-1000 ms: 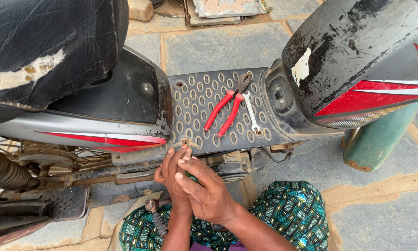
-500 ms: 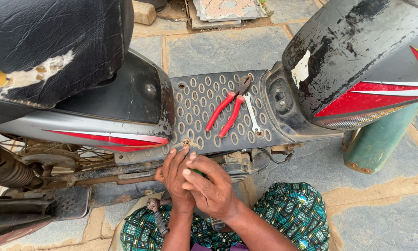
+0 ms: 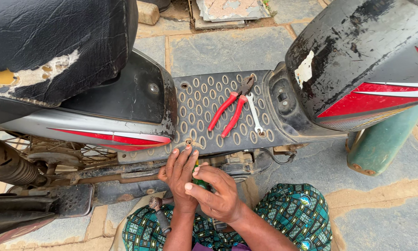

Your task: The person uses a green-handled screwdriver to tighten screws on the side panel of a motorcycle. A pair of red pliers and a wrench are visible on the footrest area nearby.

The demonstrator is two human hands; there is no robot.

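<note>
**Hands close in on a green-handled tool at the footboard edge**

Nearest the camera, the person's lap shows a green patterned cloth (image 3: 283, 218). Just above it the left hand (image 3: 180, 179) and right hand (image 3: 216, 193) are pressed together, both curled around a green-handled tool (image 3: 199, 181), probably a screwdriver; only a sliver of the handle shows between the fingers. Compared with a second ago, the hands have barely shifted: they sat at the same spot below the footboard's near rim, and the right hand has only closed a little further over the left. That suggests steady work on one fixing point, with little visible progress between pictures.

The tool's tip points up toward a rusty screw hole (image 3: 189, 142) at the near edge of the perforated footboard (image 3: 204, 93). On the footboard, untouched and unmoved, lie red-handled pliers (image 3: 230, 111) and, just beside them, a small spanner (image 3: 254, 116). Farther off are the torn black seat (image 3: 55, 42) and paving slabs (image 3: 227, 46).
</note>
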